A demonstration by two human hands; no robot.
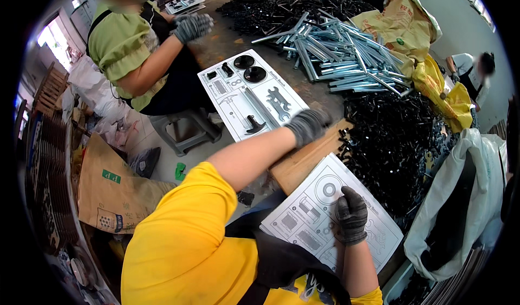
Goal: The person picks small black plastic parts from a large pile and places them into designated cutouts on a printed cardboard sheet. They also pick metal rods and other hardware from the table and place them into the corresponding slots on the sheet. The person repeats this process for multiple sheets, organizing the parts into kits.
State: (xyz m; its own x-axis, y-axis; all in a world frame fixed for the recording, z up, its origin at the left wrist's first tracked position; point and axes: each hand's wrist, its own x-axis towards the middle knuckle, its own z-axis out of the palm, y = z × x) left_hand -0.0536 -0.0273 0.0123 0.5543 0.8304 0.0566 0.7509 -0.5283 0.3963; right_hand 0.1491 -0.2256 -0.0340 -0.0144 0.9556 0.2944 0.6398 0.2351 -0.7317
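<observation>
My left hand (307, 127), in a grey knit glove, reaches across to the lower right corner of a white printed card (225, 110); its fingers are smeared by motion. On that card lie two black discs (254, 74), small black parts (227, 68), a silver tube (261, 105) and a black T-shaped piece (253, 125). Grey wrench shapes (279, 103) show there too. My right hand (352, 217), gloved alike, is over a stack of printed sheets (309, 210) in front of me. Its fingers are curled together, and whatever they may hold is hidden.
A heap of small black parts (387, 142) lies right of the sheets, and a pile of silver tubes (341, 56) beyond. More black parts (303, 4) cover the far table. A co-worker's gloved hands (193, 28) are at the left. A white sack (460, 197) stands at the right.
</observation>
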